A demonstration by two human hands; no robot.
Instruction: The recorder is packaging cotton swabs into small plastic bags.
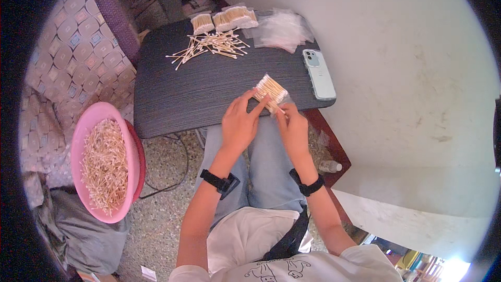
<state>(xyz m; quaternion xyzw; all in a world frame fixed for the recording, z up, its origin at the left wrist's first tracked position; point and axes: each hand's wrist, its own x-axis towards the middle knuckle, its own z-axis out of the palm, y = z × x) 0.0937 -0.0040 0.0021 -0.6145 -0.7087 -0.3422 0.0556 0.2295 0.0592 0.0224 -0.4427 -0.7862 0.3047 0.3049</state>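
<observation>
A small clear plastic bag of cotton swabs is held at the near edge of the black table, its swabs lying side by side with wooden sticks and white tips. My left hand grips its left side, the thumb laid across the swabs. At the bag's lower right corner, my right hand pinches with thumb and forefinger. A pale swab end seems to show by those fingertips, but whether it is inside the bag I cannot tell. Farther back lies a loose pile of cotton swabs.
Filled swab bags line the table's far edge, beside a stack of clear plastic bags. A phone lies at the right edge. To the left, a pink basin holds many loose swabs. A wall rises on the right.
</observation>
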